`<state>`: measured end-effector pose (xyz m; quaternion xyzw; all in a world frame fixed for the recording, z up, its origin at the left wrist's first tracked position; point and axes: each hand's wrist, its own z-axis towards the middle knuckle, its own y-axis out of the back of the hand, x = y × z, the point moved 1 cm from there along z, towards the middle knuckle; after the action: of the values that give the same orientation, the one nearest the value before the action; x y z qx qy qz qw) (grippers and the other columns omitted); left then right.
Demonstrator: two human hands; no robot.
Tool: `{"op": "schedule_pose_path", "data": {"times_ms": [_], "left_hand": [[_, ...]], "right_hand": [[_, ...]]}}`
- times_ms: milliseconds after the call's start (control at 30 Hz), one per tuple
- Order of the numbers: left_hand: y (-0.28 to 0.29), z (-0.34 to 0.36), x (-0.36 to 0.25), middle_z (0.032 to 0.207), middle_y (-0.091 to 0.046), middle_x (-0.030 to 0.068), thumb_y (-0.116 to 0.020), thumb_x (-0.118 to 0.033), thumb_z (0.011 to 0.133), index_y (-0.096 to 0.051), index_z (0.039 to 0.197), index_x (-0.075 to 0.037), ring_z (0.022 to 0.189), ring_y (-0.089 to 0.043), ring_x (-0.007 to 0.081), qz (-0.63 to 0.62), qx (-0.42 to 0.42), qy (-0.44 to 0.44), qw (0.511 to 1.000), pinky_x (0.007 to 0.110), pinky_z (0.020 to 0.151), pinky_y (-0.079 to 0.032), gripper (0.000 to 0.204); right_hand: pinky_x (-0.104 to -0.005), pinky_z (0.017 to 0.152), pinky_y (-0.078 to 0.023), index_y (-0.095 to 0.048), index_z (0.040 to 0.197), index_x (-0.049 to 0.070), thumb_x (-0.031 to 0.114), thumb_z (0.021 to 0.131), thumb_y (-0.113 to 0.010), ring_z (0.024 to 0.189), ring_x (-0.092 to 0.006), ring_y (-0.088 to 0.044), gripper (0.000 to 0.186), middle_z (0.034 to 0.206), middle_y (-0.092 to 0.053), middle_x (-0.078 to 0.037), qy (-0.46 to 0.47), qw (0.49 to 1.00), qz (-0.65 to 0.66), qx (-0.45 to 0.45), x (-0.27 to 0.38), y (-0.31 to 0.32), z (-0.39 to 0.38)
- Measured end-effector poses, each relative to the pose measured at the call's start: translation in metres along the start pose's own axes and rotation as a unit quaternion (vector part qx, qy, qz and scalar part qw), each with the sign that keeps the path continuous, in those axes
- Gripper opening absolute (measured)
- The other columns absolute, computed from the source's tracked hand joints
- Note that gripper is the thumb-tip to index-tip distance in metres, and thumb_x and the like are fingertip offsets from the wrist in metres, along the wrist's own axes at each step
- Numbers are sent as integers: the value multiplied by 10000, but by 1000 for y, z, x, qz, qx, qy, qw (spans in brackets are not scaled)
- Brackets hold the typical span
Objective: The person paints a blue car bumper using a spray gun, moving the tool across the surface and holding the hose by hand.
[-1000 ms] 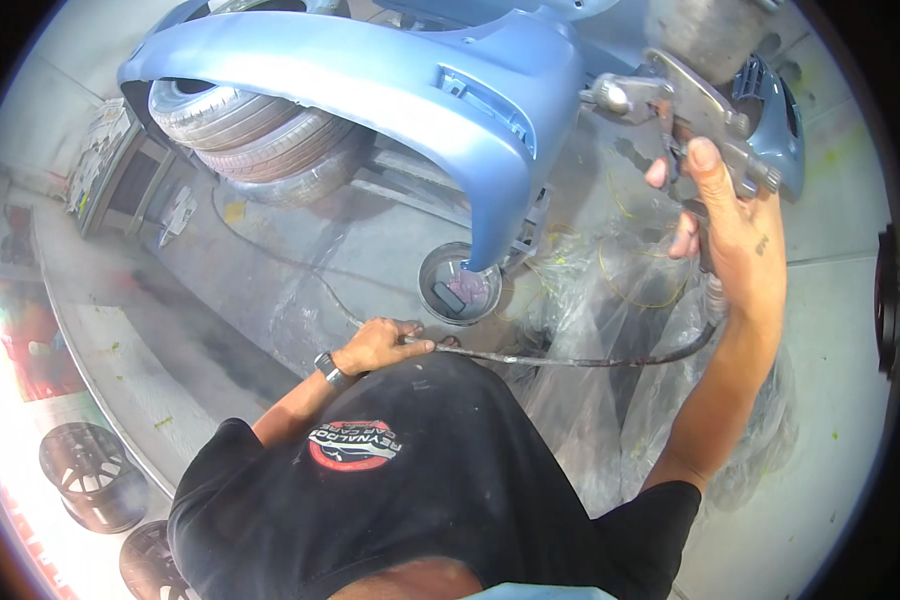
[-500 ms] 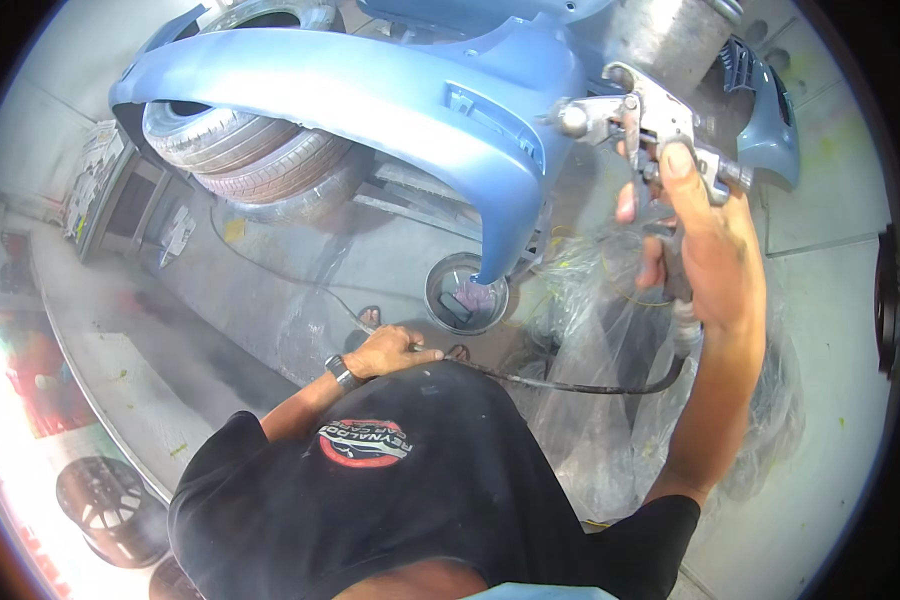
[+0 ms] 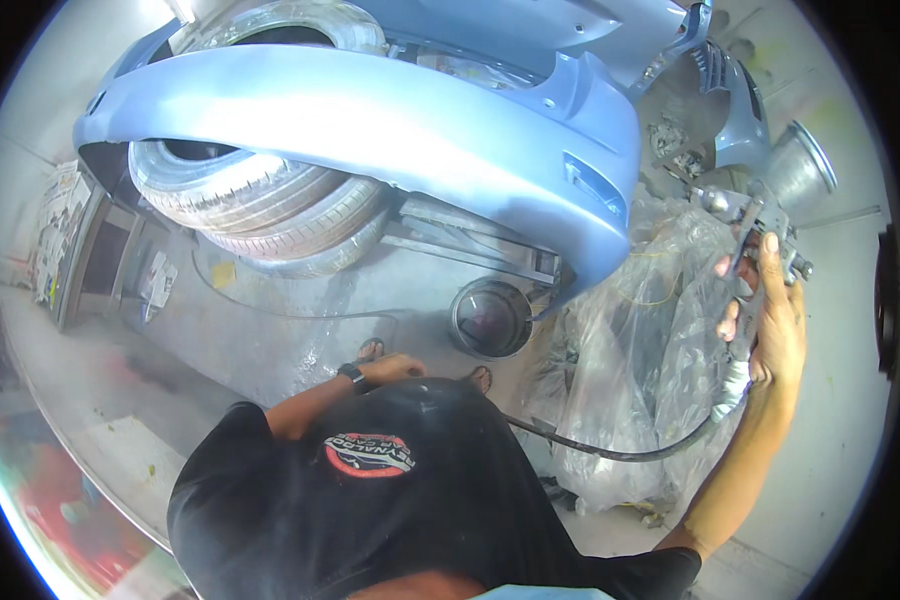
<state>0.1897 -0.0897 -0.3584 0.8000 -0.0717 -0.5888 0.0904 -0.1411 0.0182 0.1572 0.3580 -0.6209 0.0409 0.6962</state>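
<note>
My right hand is raised at the right, wrapped round the handle of a metal spray gun with a silver cup on it. The gun's nozzle points left, apart from the right end of a light blue car bumper. A black air hose runs from the gun's handle towards my waist, where my shirt covers it. My left hand is closed low in front of my belly, at the hose it gripped a moment ago; its fingers are partly hidden.
The bumper rests over stacked tires and a metal stand. Below its right end stands a round bucket. Clear plastic sheeting hangs beside my right arm. More blue panels stand behind. A wall is close on the right.
My right hand has carried the spray gun right and lower, away from the bumper, and the cup now tilts to the right. My left hand has stayed near my belly. The view has shifted.
</note>
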Motion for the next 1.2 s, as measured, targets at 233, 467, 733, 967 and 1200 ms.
{"op": "schedule_pose_path", "data": {"times_ms": [233, 467, 733, 967, 1200], "left_hand": [[10, -32, 61, 1038, -728, 169, -639, -275, 954, -688, 1118, -42, 961, -691, 303, -35, 119, -28, 992, 410, 863, -497, 288], [31, -55, 48, 1120, -715, 126, -641, -199, 949, -637, 1224, -29, 1069, -657, 248, -13, 155, 2, 988, 382, 950, -459, 323], [22, -29, 44, 1234, -679, 146, -627, -218, 957, -629, 1247, -15, 1125, -637, 260, -57, 205, -26, 977, 394, 985, -461, 353], [4, -12, 16, 1075, -720, 116, -608, -250, 982, -687, 1165, -55, 958, -654, 228, -63, 224, -112, 966, 398, 871, -473, 279], [1, -21, 31, 1235, -693, 145, -579, -198, 993, -638, 1260, 0, 1125, -639, 239, -64, 237, -145, 958, 388, 990, -466, 337]], "right_hand": [[-225, 366, -447, -555, 1343, -65, 492, 1030, -559, 451, -117, -538, 639, 1000, -678, -150, 50, 983, 80, 158, 92, -150, -49], [-230, 360, -416, -567, 1307, -75, 524, 1026, -550, 425, -139, -522, 662, 859, -657, -139, 81, 973, 104, 191, 122, -185, -64], [-242, 359, -449, -597, 1249, -33, 491, 990, -640, 429, -127, -501, 586, 875, -649, -137, -30, 993, 77, -87, 54, -74, -47], [-258, 349, -430, -589, 1210, -4, 482, 1003, -622, 408, -145, -500, 529, 837, -638, -122, -68, 990, 44, -113, 47, -25, -50], [-246, 372, -420, -611, 1233, 32, 422, 1034, -591, 475, -120, -491, 438, 848, -619, -89, -7, 997, 75, 28, 97, -143, -21]]}}
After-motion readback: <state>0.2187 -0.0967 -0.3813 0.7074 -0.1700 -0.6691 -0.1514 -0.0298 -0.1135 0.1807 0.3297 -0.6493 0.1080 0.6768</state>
